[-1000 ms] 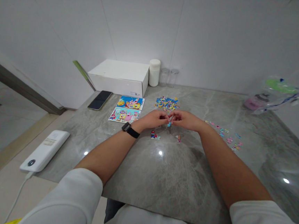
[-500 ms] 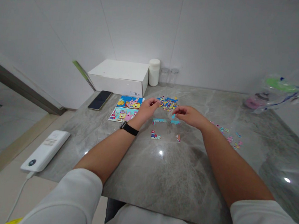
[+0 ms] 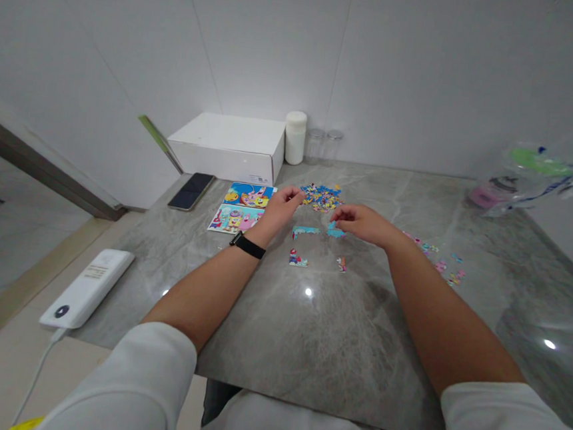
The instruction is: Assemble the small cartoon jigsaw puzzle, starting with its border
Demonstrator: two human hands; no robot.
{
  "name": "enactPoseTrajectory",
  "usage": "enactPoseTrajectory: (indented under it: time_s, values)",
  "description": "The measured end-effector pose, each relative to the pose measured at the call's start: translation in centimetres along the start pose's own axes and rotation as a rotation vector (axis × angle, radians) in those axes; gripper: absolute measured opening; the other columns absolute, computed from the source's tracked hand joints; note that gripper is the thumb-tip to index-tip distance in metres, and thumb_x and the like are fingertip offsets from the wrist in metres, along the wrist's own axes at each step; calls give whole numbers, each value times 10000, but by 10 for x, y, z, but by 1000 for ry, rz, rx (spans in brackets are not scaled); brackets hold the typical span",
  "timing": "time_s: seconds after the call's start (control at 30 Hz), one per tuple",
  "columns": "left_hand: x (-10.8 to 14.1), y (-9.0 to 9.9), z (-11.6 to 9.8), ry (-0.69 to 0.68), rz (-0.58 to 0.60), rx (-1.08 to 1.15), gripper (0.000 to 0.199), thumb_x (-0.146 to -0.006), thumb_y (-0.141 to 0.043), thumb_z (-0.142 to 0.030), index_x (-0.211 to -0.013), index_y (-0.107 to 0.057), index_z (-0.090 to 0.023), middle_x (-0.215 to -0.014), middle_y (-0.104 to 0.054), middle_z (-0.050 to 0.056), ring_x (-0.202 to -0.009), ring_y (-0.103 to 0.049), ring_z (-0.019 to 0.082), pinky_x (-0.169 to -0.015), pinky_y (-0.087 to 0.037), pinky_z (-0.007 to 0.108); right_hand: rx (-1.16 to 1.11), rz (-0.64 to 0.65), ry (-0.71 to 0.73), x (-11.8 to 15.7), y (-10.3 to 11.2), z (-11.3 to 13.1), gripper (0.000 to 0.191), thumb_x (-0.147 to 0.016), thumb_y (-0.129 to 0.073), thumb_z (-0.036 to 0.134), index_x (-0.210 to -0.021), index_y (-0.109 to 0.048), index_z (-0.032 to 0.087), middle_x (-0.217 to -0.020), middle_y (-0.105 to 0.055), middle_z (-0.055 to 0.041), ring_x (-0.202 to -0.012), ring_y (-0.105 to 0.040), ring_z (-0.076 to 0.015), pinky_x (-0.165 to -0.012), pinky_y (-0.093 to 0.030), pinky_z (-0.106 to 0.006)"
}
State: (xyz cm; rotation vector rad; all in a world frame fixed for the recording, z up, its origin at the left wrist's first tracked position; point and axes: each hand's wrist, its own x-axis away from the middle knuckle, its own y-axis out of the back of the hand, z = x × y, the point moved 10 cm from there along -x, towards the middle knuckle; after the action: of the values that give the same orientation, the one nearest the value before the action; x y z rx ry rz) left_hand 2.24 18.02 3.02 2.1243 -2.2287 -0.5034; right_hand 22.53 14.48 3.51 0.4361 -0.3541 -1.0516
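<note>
Nearest me on the tabletop (image 3: 300,337) lie a red-and-blue cluster (image 3: 297,259) and a brownish cluster (image 3: 342,265); beyond them, a light-blue strip (image 3: 306,231). Right of it, I have my right hand (image 3: 363,224) pinching a light-blue piece (image 3: 332,226). My left hand (image 3: 281,209) is curled beside the puzzle pile (image 3: 322,198); I can't tell its grip. Farther back stands the white bottle (image 3: 295,139).

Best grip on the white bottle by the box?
I'd come from above and grip its upper body, thumb in front and fingers behind. The white bottle stands upright and looks roughly cylindrical; the white box crowds its left and a clear jar its right. I'd avoid lifting by the cap: can't tell if it's tight.
</note>
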Motion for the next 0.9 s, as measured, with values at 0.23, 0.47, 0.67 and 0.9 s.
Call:
enactPoseTrajectory:
  time_s: [0.23, 0.47, 0.67, 0.9]
  values:
    - [1, -2, -4, -14, 8, -7, 244, -929, -632, -434, -876, -669, -199, -832, -666, 5, -748, -553, 147, -694, -454, 266, -31, -31, -19, -2, 1, -4, 167, -724, -716, 310, -854, -692, 207, -714, -661, 21, -677, -586, -150, -659, -470, -275]
    - [10, -20, -14, -72, 125, -36, 265, -945, -625, -444, -907, -681, -187, -832, -661, -3, -759, -560, 141, -727, -445, 271, -127, -138, -75, 2, 8, -1, 158, -723, -711, 244, -866, -650, 212, -810, -745, -25, -702, -625, -149, -638, -477, -254]
    - [24, -43, -26, -124, 306, -115, 282, -921, -671, -431, -1027, -752, -182, -942, -736, 26, -809, -596, 156, -776, -472, 289, -183, -182, -98, 5, 11, 2, 191, -723, -731, 273, -886, -653, 210, -848, -766, -41, -698, -621, -153, -628, -472, -266]
    - [32, -52, -29, -133, 356, -102, 295, -893, -701, -451, -990, -743, -176, -933, -732, 34, -787, -592, 156, -747, -471, 289, -158, -140, -70, 2, 5, -1, 212, -715, -774, 319, -868, -682, 205, -782, -720, -8, -692, -612, -148, -640, -469, -269]
